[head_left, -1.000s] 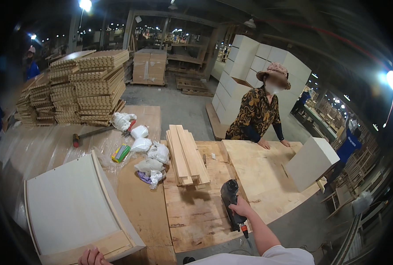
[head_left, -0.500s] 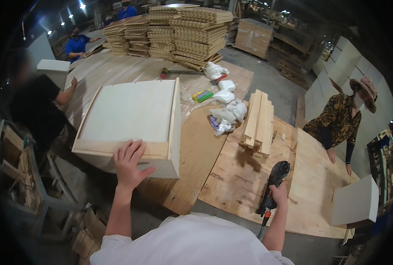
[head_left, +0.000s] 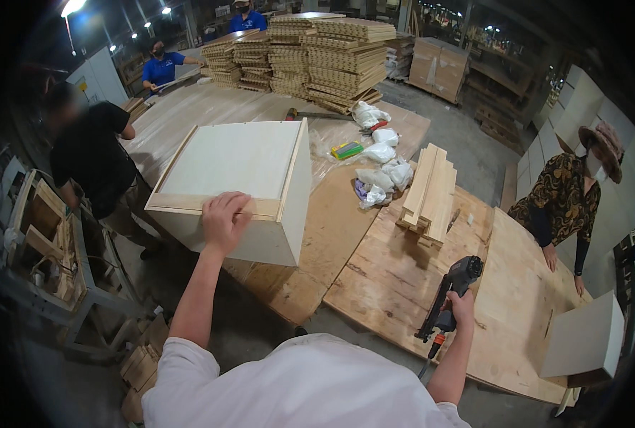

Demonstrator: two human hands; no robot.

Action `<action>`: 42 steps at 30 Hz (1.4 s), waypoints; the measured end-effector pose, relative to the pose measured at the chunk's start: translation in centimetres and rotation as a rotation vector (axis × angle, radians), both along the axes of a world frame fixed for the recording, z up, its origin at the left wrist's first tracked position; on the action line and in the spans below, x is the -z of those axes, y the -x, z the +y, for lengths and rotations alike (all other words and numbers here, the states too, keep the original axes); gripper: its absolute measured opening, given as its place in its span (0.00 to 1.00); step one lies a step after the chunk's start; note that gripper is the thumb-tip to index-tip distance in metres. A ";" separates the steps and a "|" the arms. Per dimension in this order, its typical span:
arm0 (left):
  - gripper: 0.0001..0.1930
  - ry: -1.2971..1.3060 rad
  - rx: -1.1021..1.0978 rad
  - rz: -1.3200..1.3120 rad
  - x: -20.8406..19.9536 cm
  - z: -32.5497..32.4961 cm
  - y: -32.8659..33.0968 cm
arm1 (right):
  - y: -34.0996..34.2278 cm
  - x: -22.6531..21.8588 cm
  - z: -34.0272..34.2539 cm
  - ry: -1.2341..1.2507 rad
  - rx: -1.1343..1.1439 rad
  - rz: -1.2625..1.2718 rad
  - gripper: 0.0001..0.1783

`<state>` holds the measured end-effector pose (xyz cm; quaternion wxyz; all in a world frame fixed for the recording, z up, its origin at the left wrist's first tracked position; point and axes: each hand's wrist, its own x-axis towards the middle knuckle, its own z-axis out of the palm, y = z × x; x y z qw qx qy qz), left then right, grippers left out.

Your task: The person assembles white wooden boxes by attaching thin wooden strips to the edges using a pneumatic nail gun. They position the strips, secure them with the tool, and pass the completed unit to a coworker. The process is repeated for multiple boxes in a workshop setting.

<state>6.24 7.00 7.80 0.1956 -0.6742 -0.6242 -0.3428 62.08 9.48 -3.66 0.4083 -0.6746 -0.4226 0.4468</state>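
Observation:
A pale wooden box (head_left: 232, 157) with a recessed white panel and raised edge strips rests on the table in front of me, left of the middle. My left hand (head_left: 226, 220) grips its near edge strip, fingers close together over the top; the thumb is mostly hidden. Low on the right, my right hand (head_left: 463, 308) is wrapped round the handle of a black nail gun (head_left: 440, 298). The gun is held above the plywood, and a hose with an orange fitting hangs from its lower end.
Wooden strips (head_left: 429, 189) lie stacked right of the box, near plastic bags (head_left: 383, 178) and a hammer (head_left: 317, 115). Panel stacks (head_left: 332, 60) stand behind. A person in patterned clothing (head_left: 564, 192) leans on the right table by another box (head_left: 585, 339); a person in black (head_left: 93, 157) stands left.
My left hand's fingers have gone from spread to close together on the strip. The nail gun is held slightly farther right. The person in black has turned away, and the view has shifted left.

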 end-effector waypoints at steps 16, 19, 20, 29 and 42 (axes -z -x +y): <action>0.17 -0.060 -0.241 0.015 0.0 2.4 -1.7 | 6.2 -5.1 -4.5 -0.276 -0.115 0.664 0.16; 0.17 -0.039 -0.214 -0.004 -0.1 3.2 -1.7 | 10.1 -6.1 -3.0 -0.280 -0.404 0.818 0.15; 0.16 -0.021 -0.224 0.001 -0.1 3.2 -1.7 | 11.3 -5.9 -2.4 -0.284 -0.526 0.814 0.14; 0.15 0.039 -0.239 -0.002 -0.7 3.5 -1.8 | 24.6 -2.8 -0.5 0.190 -0.702 1.428 0.22; 0.14 0.007 -0.218 -0.023 -0.5 3.2 -2.2 | 26.5 -2.9 0.3 0.232 -0.827 1.408 0.24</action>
